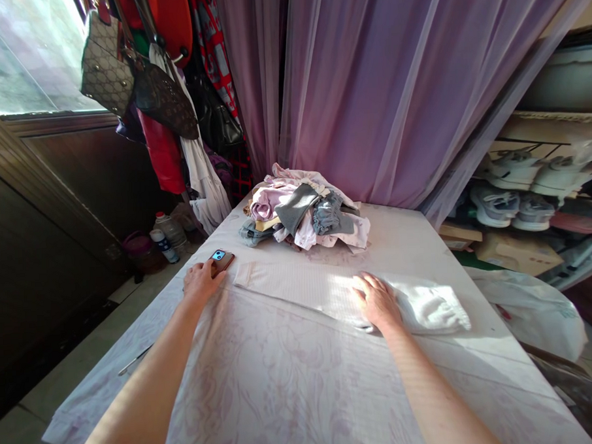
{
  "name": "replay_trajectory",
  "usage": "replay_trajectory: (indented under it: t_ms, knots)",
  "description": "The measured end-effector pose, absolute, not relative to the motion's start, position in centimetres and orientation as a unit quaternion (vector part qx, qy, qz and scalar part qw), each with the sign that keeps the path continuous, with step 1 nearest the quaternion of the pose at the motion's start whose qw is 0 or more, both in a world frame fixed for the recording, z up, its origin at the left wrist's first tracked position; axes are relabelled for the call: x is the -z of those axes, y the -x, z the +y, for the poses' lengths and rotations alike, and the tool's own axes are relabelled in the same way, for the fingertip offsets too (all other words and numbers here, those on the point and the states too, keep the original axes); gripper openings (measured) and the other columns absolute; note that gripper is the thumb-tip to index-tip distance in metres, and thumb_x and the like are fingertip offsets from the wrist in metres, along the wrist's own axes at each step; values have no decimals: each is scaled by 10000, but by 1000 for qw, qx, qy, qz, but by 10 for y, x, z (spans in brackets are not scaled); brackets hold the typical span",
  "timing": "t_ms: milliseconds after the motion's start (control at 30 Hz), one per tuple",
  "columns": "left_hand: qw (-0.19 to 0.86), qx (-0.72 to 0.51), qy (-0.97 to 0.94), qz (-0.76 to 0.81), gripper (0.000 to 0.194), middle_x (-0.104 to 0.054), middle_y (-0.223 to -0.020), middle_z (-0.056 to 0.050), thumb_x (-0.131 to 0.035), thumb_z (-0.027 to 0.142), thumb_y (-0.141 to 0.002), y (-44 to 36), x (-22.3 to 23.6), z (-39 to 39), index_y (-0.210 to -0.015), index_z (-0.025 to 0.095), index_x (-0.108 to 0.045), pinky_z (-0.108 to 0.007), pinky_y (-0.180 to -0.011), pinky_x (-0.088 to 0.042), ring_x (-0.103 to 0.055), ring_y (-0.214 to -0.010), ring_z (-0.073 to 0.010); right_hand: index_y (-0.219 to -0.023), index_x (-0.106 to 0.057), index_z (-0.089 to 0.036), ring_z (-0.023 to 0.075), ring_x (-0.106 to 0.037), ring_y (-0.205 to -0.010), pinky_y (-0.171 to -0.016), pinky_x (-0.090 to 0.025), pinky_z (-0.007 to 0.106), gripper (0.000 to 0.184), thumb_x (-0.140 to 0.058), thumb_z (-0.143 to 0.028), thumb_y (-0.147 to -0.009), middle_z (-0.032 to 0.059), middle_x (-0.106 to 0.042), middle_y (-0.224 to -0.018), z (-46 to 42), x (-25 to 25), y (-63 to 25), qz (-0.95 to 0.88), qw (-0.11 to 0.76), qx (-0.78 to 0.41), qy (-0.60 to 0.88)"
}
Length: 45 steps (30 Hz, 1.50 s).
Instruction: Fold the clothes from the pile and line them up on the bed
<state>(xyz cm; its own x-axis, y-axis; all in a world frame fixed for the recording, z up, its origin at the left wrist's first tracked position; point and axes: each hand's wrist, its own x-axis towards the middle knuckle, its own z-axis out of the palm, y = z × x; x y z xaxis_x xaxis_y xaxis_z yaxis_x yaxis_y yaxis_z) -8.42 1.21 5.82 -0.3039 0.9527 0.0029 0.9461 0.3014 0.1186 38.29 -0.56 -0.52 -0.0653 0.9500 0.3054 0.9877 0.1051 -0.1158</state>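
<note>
We list, left to right: left hand (199,283), open, just beside a smartphone (222,259) — a heap of mixed clothes (300,215), unfolded, on a pale floral sheet (264,387) — right hand (375,301), open, flat on a white towel (427,308), the one piece laid out apart, seemingly folded.

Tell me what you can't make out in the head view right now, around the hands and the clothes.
Head view:
Lower layers of the mixed-colour clothes pile: hidden by the garments on top.
Part of the dark smartphone: covered by the left hand.
Part of the pale folded towel: covered by the right hand.
Thin metal strip on the floor: too small to identify.
Patterned handbag's top: cut off by the upper edge.
</note>
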Motion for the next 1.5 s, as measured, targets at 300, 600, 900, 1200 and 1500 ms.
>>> replay_trajectory:
  t_ms: [300, 600, 900, 1200, 1500]
  knots:
    - [28, -136, -675, 725, 378, -659, -1260, -116, -493, 335, -894, 52, -53, -19, -1214, 210, -651, -399, -1018, -413, -575, -1189, -297, -1154, -694, -204, 240, -624, -1164, -1035, -475, 402, 348, -458, -228, -899, 97, -692, -1232, -6, -7, -397, -729, 258, -46, 632]
    - [107, -111, -649, 745, 446, -735, -1106, -125, -468, 511, -884, 42, -53, -12, -1108, 190, -682, -359, -844, -480, -658, -1040, -312, -941, -713, -210, 246, -672, -1022, -963, -514, 397, 223, -519, -297, -873, 98, -743, -1034, -94, 3, -395, -737, 341, 1, 584]
    - [111, -156, -600, 777, 319, -734, -1040, -89, -475, 455, -860, 36, -52, 0, -973, 224, -662, -333, -753, -469, -661, -989, -290, -956, -731, -275, 238, -579, -1181, -1013, -453, 387, 276, -475, -196, -889, 47, -648, -1288, -107, -8, -377, -765, 247, 39, 594]
    - [144, -159, -557, 802, 299, -749, -992, -49, -530, 423, -844, 32, -58, 6, -1019, 212, -650, -299, -705, -457, -681, -940, -253, -1021, -739, -239, 212, -600, -1072, -943, -418, 335, 242, -521, -208, -922, 69, -678, -1216, -108, 1, -376, -777, 251, 129, 563]
    - [157, -172, -548, 804, 325, -757, -1024, -47, -556, 367, -845, 37, -53, 5, -1121, 215, -635, -308, -742, -488, -695, -954, -243, -921, -743, -250, 203, -608, -1039, -926, -412, 328, 234, -513, -213, -943, 58, -708, -1147, -107, 4, -377, -786, 260, 147, 542]
